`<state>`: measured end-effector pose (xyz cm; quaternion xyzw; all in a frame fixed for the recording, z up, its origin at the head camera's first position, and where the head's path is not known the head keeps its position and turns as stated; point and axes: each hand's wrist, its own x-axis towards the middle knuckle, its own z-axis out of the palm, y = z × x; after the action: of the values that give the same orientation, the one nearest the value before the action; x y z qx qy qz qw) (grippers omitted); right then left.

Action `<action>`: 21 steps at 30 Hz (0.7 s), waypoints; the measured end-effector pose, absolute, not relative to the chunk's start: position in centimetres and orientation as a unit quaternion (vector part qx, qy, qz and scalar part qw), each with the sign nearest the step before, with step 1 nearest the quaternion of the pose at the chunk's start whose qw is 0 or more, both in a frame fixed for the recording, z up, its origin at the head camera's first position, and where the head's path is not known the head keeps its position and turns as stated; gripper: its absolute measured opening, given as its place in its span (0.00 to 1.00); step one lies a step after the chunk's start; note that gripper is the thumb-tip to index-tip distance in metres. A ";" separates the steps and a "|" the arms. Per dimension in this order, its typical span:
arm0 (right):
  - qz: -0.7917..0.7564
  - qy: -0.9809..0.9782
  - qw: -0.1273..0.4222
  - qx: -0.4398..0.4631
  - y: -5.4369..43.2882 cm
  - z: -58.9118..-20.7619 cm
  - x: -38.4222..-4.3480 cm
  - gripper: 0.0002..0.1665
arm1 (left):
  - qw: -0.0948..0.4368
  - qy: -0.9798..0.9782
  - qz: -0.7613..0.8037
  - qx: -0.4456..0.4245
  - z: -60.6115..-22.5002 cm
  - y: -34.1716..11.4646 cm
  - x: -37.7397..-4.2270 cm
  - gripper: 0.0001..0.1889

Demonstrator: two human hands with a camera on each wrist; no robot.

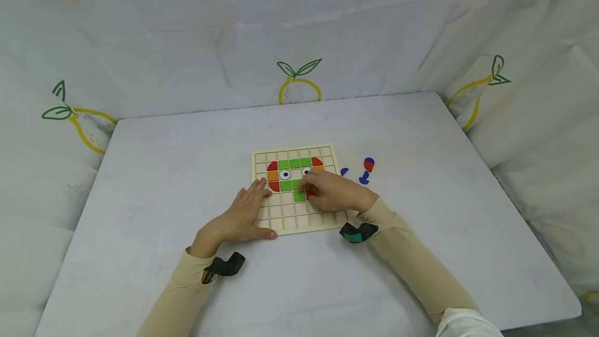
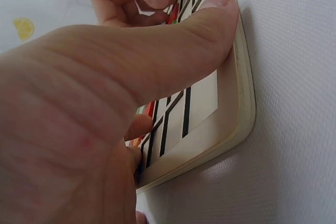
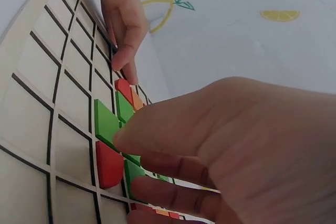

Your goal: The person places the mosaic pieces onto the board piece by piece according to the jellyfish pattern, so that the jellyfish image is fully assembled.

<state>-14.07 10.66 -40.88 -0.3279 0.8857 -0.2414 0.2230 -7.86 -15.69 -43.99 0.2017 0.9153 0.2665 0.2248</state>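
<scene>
A pale wooden grid board (image 1: 290,222) lies on the table with flat coloured tiles in its cells. My left hand (image 1: 245,214) rests at its left side, fingers spread on the edge and thumb on the near rim. My right hand (image 1: 334,190) is over the middle right of the tile pattern. In the right wrist view, its thumb lies on a green square tile (image 3: 106,121), and its other fingertips reach neighbouring green tiles. Just below sits a rounded red tile (image 3: 109,165). An orange tile (image 1: 273,176) and a white eye tile (image 1: 284,175) show near the left hand.
Right of the board lie loose pieces: a blue piece (image 1: 344,171), a red-and-blue pair (image 1: 369,165) and more blue pieces (image 1: 364,177). The white table (image 1: 187,160) meets a hanging cloth (image 1: 187,56) with lemon drawings at the back and sides.
</scene>
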 end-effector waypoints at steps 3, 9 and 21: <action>-0.264 0.885 0.225 -0.311 11.1 -40.5 -14.3 0.16 | 0.223 0.915 0.267 0.203 -44.0 -15.7 -7.8 0.51; -0.286 0.892 0.189 -0.295 13.1 -39.6 -15.5 0.17 | 0.221 0.916 0.266 0.202 -44.0 -15.6 -7.8 0.51; -0.277 0.934 0.160 -0.157 19.9 -39.9 -18.7 0.18 | 0.226 0.917 0.261 0.198 -43.9 -15.6 -7.8 0.52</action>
<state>-18.66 19.89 -39.87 -0.1574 0.9341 -0.2774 0.1605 -7.84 -15.57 -43.89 0.1984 0.9173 0.2611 0.2260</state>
